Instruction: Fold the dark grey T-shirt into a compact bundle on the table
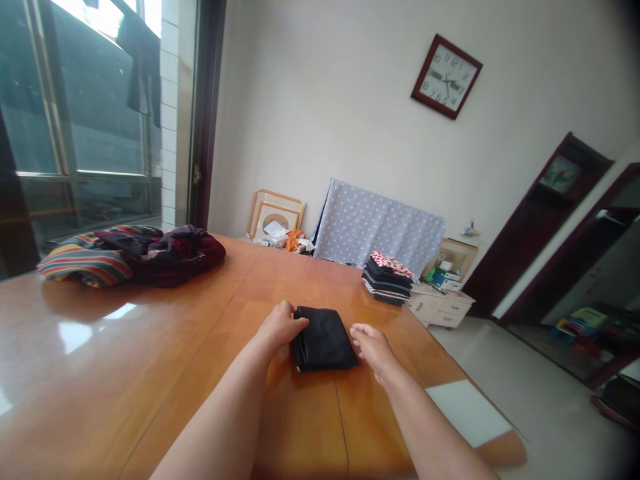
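A black garment (325,340), folded into a thick rectangle, lies on the wooden table (230,373) in front of me. At its left edge is my left hand (281,325), thumb over the top layer and fingers mostly hidden behind the fold. My right hand (371,343) hovers by the right edge with its fingers curled in; a narrow gap seems to separate it from the cloth, and nothing shows in it. Beyond, toward the right table edge, stands a neat stack of folded clothes (389,279), a red-and-white patterned piece on top.
A loose heap of clothes (140,253), striped and dark purple, lies at the table's far left. A pale sheet (470,412) rests near the right edge. Behind the table are a dotted cloth cover (380,220), a white cabinet (440,308) and leaning frames (275,212).
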`<state>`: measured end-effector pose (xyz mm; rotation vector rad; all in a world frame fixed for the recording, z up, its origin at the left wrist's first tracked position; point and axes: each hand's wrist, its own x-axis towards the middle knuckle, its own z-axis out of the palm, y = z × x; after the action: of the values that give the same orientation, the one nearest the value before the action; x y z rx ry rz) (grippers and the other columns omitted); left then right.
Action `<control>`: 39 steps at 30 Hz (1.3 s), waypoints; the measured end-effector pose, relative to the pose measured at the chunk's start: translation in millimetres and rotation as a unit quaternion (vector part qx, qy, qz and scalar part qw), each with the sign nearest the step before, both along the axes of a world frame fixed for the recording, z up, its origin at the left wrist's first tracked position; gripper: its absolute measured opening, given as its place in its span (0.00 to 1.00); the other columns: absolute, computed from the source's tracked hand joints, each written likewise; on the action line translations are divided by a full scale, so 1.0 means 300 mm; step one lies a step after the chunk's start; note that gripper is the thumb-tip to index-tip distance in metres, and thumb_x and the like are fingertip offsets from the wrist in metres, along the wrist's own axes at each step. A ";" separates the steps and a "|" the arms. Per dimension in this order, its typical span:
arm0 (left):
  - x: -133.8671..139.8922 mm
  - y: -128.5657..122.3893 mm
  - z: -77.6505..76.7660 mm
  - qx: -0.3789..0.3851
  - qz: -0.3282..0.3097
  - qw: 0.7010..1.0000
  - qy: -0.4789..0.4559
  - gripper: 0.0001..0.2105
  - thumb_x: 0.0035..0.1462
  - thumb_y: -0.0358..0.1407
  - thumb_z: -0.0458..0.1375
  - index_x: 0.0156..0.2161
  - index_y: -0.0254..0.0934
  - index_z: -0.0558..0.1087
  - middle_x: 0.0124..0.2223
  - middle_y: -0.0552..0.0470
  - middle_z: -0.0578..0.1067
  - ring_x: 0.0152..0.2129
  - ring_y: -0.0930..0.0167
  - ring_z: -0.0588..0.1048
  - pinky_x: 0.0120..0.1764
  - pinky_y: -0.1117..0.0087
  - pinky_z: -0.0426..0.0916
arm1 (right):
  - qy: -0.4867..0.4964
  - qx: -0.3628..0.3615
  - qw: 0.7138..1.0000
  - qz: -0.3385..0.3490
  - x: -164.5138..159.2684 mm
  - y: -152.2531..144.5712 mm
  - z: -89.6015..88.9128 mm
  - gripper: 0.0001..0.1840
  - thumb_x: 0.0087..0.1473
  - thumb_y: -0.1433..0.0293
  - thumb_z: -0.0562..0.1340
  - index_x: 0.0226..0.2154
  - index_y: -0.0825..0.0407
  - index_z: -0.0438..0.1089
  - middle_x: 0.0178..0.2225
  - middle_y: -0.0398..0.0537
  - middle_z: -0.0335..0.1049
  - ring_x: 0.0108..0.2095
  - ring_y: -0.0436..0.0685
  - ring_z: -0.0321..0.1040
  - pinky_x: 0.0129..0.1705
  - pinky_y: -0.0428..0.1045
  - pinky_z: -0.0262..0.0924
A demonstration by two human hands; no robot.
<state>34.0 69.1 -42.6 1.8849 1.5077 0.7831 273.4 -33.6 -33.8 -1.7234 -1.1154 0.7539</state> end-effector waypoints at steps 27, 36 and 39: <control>0.011 0.025 -0.041 -0.044 -0.021 0.998 -0.047 0.23 0.43 0.33 0.64 0.48 0.40 0.67 0.40 0.49 0.78 0.36 0.65 0.77 0.32 0.71 0.65 | 0.321 -0.167 0.930 0.063 -0.062 0.059 0.023 0.23 0.51 0.50 0.68 0.37 0.51 0.70 0.26 0.46 0.76 0.27 0.55 0.74 0.29 0.48 0.69; 0.021 -0.005 -0.023 -0.071 -0.049 0.992 -0.088 0.25 0.44 0.30 0.62 0.50 0.39 0.67 0.40 0.50 0.79 0.35 0.67 0.78 0.29 0.73 0.66 | 0.293 -0.106 0.949 0.038 -0.096 0.046 -0.001 0.22 0.40 0.65 0.73 0.40 0.52 0.72 0.32 0.48 0.79 0.33 0.59 0.77 0.36 0.53 0.72; 0.021 -0.016 -0.010 -0.076 -0.050 0.991 -0.096 0.25 0.46 0.33 0.62 0.52 0.38 0.65 0.44 0.48 0.78 0.36 0.67 0.78 0.31 0.73 0.68 | 0.269 -0.061 0.961 -0.003 -0.069 0.049 -0.025 0.21 0.37 0.70 0.72 0.37 0.51 0.71 0.32 0.48 0.79 0.32 0.59 0.76 0.33 0.51 0.71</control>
<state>40.4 64.2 -45.7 1.7070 1.3060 0.7582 252.7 -18.9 -41.4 -1.4858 -0.6974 1.2197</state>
